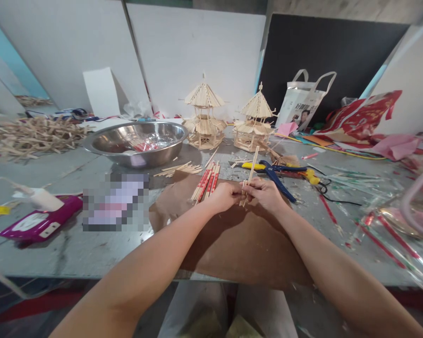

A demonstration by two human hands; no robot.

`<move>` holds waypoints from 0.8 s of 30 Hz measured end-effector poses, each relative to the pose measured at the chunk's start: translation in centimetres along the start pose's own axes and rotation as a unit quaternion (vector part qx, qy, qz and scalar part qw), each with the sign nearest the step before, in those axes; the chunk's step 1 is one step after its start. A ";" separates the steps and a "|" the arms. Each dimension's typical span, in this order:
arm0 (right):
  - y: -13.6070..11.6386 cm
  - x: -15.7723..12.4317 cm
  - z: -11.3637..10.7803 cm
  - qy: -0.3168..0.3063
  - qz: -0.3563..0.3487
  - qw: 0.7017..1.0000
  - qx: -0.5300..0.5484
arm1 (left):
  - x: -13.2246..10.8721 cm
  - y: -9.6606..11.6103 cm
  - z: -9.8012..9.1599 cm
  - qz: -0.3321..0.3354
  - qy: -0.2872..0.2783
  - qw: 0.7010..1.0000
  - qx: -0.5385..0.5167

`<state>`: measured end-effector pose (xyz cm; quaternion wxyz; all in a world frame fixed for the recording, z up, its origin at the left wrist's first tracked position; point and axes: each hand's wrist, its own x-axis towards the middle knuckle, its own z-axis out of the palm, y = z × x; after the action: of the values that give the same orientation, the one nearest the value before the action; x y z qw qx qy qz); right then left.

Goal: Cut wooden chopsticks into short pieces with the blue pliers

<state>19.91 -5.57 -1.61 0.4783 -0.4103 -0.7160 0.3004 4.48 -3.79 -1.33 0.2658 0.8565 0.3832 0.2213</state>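
Both my hands meet over a brown paper sheet (239, 239) at the table's middle. My left hand (223, 196) and my right hand (266, 192) are closed together on a pair of wooden chopsticks (251, 172) that stick up and away from my fingers. Just left of my left hand lies a bundle of red-wrapped chopsticks (206, 182). Loose bare sticks (178, 169) lie a little farther back.
A steel bowl (137, 143) stands back left, two stick pagoda models (203, 117) (255, 119) behind. Blue-yellow pliers (278, 173) lie right of my hands. A stick pile (31, 134), a purple packet (38, 224), a white tote bag (305, 101) and red wrappers (373, 234) surround.
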 end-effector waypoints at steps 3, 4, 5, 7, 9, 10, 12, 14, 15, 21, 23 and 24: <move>0.0 0.0 0.0 -0.017 0.041 0.998 0.044 | 0.1 -0.1 0.0 -0.002 -0.013 1.000 -0.002; -0.1 0.0 0.0 -0.024 0.058 0.996 0.060 | 0.1 -0.1 0.1 -0.003 -0.012 1.000 0.000; -0.1 0.0 0.0 -0.030 0.076 0.994 0.074 | 0.1 -0.1 0.1 -0.002 -0.009 1.000 0.002; -0.2 0.1 0.0 -0.033 0.106 0.989 0.093 | 0.1 0.0 0.1 0.002 -0.002 1.000 0.011; -0.2 0.1 0.1 -0.031 0.130 0.986 0.103 | 0.2 0.2 0.1 0.010 -0.005 1.000 0.024; -0.2 0.1 0.1 -0.030 0.140 0.984 0.105 | 0.3 0.2 0.1 0.015 -0.007 0.999 0.032; -0.1 0.2 0.1 -0.020 0.154 0.982 0.106 | 0.4 0.3 0.3 0.019 -0.006 0.999 0.043; -0.1 0.3 0.1 -0.004 0.155 0.983 0.099 | 0.5 0.2 0.5 0.014 0.001 0.999 0.042; -0.1 0.3 0.1 0.005 0.149 0.985 0.090 | 0.5 0.2 0.5 0.011 0.003 0.999 0.036; -0.1 0.3 0.1 0.014 0.127 0.990 0.060 | 0.5 0.2 0.7 -0.017 -0.005 1.000 -0.008; 0.0 0.3 0.1 0.004 0.147 0.986 0.082 | 0.5 0.3 0.7 -0.030 -0.008 0.999 -0.011; 0.1 0.3 0.1 0.002 0.156 0.983 0.093 | 0.5 0.4 0.7 -0.034 -0.010 0.999 -0.010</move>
<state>19.78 -5.24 -1.57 0.4629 -0.4714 -0.6112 0.4359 5.37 -3.80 -1.51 0.2851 0.8425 0.4072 0.2075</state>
